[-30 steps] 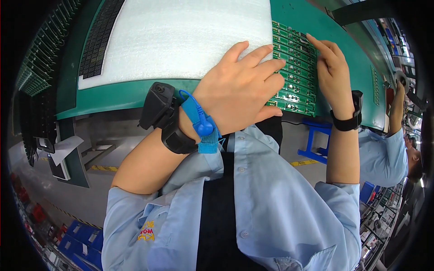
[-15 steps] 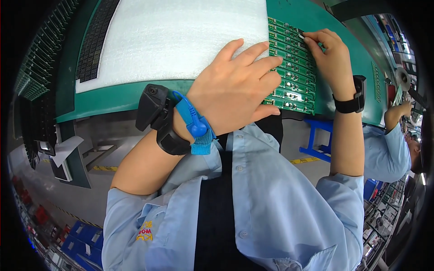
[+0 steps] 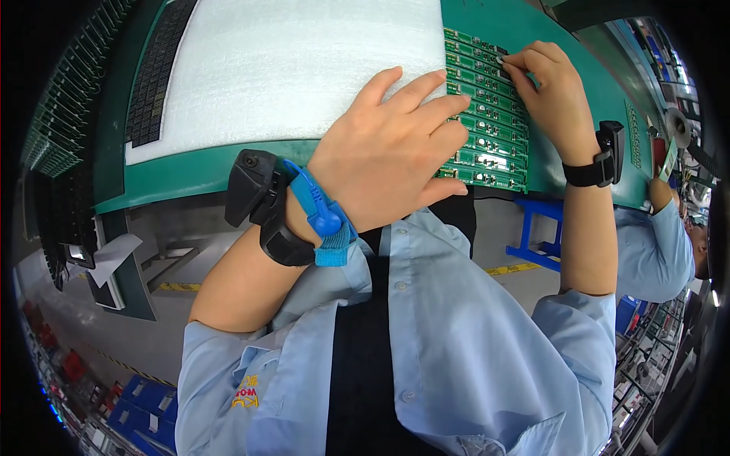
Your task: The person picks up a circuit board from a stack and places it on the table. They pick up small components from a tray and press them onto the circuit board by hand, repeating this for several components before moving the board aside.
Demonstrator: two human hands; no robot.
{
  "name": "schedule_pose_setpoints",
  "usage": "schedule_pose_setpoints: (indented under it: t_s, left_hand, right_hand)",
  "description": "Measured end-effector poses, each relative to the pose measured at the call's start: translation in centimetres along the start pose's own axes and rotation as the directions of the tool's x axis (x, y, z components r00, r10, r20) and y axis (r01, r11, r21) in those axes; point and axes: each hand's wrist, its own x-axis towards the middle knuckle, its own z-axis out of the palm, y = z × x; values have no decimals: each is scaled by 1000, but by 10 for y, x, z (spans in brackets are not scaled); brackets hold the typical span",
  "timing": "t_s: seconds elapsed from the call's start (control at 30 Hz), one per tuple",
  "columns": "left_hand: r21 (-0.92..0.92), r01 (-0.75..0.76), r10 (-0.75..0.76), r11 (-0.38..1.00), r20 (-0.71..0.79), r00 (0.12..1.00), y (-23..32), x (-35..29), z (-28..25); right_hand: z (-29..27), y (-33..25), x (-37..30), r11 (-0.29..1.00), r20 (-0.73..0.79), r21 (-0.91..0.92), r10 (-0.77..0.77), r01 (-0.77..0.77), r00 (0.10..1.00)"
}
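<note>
A panel of green circuit boards (image 3: 490, 125) lies on the green tabletop, its long strips set with small parts. My left hand (image 3: 395, 144) is spread flat, palm down, its fingertips over the seam between the panel and a white foam sheet (image 3: 304, 61). At the panel's far right corner is my right hand (image 3: 551, 80), thumb and forefinger pinched together. A small pale bit shows at those fingertips, too small to name. A blue wrist strap (image 3: 323, 216) circles my left wrist.
Dark sheets of small square pieces (image 3: 160, 76) lie along the foam's left edge. Racks of upright boards (image 3: 72, 99) stand far left. Another green board strip (image 3: 633, 133) lies at the right, near a co-worker's sleeve (image 3: 654, 254). A blue stool (image 3: 536, 232) stands below the table.
The view has shifted slightly, carrying the panel and foam a little left. My right hand stays pinched at the same corner, its wrist slightly turned. My left hand remains spread in place.
</note>
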Motion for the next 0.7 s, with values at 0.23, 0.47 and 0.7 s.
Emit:
schedule_pose_setpoints:
  t_s: [0.23, 0.47, 0.7]
  left_hand:
    - [8, 5, -5, 1000, 3, 1000, 2, 0, 0]
    - [10, 0, 0, 1000, 14, 1000, 1, 0, 0]
    - [11, -21, 21, 1000, -23, 1000, 2, 0, 3]
  right_hand:
    - [-9, 4, 1, 997, 86, 48, -67, 63, 994]
    - [-9, -5, -6, 998, 147, 56, -21, 13, 989]
    - [-13, 23, 8, 868, 226, 348, 290, -355, 930]
